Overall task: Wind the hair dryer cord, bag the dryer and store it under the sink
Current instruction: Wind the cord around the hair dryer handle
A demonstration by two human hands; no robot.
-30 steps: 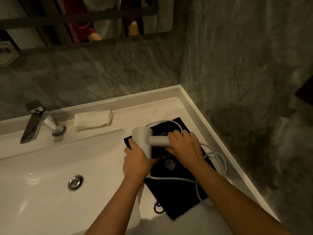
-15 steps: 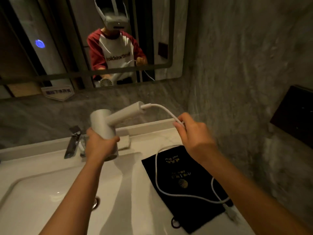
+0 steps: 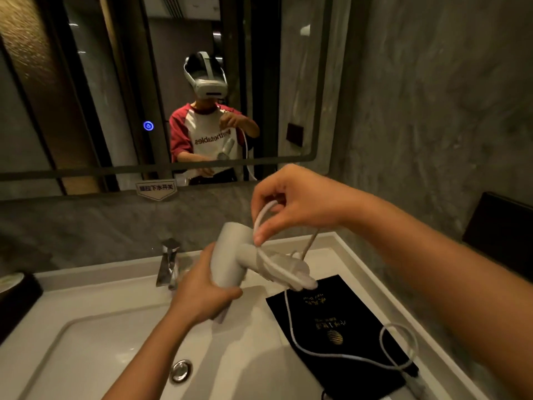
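Note:
My left hand [image 3: 203, 295] grips the barrel of the white hair dryer [image 3: 230, 255], held above the basin with its handle pointing right. A few turns of the white cord [image 3: 291, 321] lie around the handle. My right hand [image 3: 300, 203] pinches a loop of the cord just above the handle. The rest of the cord hangs down and trails in a loop across the black drawstring bag [image 3: 340, 336], which lies flat on the counter right of the basin.
A white basin [image 3: 95, 350] with a metal drain [image 3: 181, 370] fills the lower left. The chrome tap [image 3: 168, 262] stands behind it. A mirror [image 3: 115, 82] covers the wall ahead; a grey stone wall closes the right side. A dark object sits at the far left edge.
The dryer went from lying on the bag to being lifted over the basin. My right hand has risen and brought the cord around the handle, forming the first turns.

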